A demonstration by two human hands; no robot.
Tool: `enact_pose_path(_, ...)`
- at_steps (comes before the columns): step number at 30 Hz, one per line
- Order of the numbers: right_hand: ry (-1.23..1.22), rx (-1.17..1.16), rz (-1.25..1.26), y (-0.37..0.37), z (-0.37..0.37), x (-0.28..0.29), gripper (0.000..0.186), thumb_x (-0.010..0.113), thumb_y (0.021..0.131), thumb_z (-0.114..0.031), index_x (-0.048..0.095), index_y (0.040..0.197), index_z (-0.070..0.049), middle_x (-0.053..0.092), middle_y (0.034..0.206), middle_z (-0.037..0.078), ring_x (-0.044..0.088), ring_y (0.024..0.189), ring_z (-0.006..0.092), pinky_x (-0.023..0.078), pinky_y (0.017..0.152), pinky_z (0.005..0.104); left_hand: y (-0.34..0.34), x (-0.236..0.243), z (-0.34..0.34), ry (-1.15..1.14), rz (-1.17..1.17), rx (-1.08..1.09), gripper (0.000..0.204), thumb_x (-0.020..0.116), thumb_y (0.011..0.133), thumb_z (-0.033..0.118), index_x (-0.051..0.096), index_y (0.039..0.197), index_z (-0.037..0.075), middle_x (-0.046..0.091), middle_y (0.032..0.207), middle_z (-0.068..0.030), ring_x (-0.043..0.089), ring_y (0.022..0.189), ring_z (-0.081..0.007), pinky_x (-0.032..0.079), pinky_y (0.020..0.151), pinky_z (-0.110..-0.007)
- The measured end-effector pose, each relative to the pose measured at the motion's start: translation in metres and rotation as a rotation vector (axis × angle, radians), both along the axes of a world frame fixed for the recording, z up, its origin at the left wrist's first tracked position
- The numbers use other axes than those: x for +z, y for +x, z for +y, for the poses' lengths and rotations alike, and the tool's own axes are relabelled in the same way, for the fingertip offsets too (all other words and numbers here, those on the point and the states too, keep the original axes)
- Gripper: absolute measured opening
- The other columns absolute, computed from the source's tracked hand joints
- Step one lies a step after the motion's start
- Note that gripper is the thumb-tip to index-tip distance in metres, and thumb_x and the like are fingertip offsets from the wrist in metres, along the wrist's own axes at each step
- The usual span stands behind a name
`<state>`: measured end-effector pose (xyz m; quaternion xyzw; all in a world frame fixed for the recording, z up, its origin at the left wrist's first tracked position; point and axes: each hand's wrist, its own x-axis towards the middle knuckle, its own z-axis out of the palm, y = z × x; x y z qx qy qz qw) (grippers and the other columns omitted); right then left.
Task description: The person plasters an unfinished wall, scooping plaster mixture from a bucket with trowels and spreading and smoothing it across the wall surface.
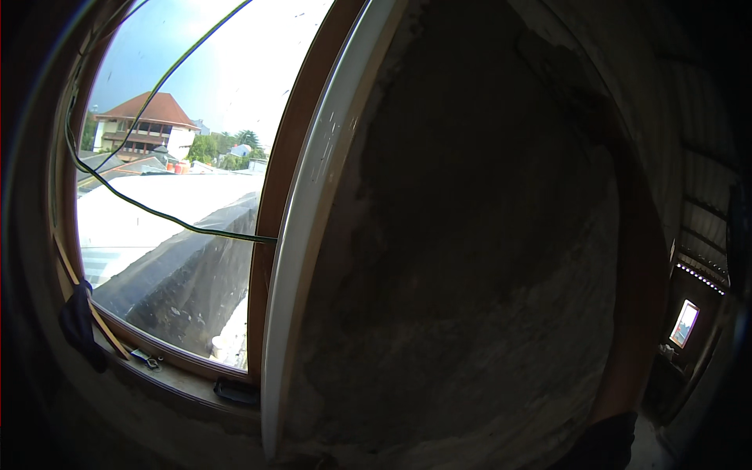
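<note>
My right arm reaches up along the right side from a dark sleeve (603, 442). At its upper end my right hand (587, 106) is raised close to a rough plaster wall (470, 345). The hand lies in deep shade, so neither its fingers nor anything in them can be made out. A large darker patch (486, 172) covers the upper and middle wall. My left hand is out of view.
To the left is a wood-framed window (276, 180) beside a pale upright strip (317, 172). A dark cable (180, 223) crosses it. The sill holds a dark cloth (81, 325), a thin stick (108, 333) and a black object (236, 392). A corrugated surface (705, 211) is far right.
</note>
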<state>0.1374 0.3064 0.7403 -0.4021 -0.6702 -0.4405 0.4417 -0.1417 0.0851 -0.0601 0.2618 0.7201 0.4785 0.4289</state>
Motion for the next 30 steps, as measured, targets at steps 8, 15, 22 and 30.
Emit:
enact_pose_path(8,0.145,0.127,-0.29,-0.064,0.0,0.052,0.058,0.058,0.089,-0.043,0.05,0.131,-0.005,0.049,0.135,0.014,0.046,0.125,0.0273,0.035,0.106,0.0388,0.012,0.028,0.007,-0.03,0.06,0.044,0.041,0.065,0.068,0.02,0.067,0.104,0.001,0.064,0.079,-0.0124,0.061,0.072,-0.0251,0.048,0.063,-0.038)
enact_pose_path(15,-0.003,0.104,-0.034,0.054,0.033,0.071,0.057,0.058,0.089,-0.038,0.049,0.13,0.0,0.05,0.133,0.017,0.047,0.124,0.0291,0.038,0.103,0.0406,0.044,0.044,-0.007,-0.05,0.021,0.089,0.042,0.065,0.068,0.019,0.066,0.107,0.001,0.063,0.08,-0.0121,0.061,0.073,-0.0248,0.048,0.063,-0.037)
enact_pose_path(22,0.222,0.227,-0.301,-0.068,-0.018,0.065,0.048,0.061,0.085,-0.036,0.058,0.119,-0.001,0.057,0.122,0.018,0.055,0.111,0.0319,0.043,0.097,0.0401,0.048,0.039,-0.012,-0.018,0.017,0.072,0.041,0.064,0.069,0.017,0.066,0.107,0.002,0.063,0.078,-0.0106,0.06,0.07,-0.0236,0.048,0.061,-0.036)
enact_pose_path(30,-0.017,0.215,-0.096,0.051,0.025,0.082,0.048,0.062,0.086,-0.031,0.056,0.122,0.0,0.057,0.126,0.016,0.052,0.118,0.0242,0.039,0.101,0.0365,0.056,0.037,-0.012,0.015,-0.063,0.1,0.038,0.062,0.071,0.015,0.067,0.107,0.003,0.062,0.075,-0.0086,0.059,0.067,-0.0221,0.047,0.058,-0.035)
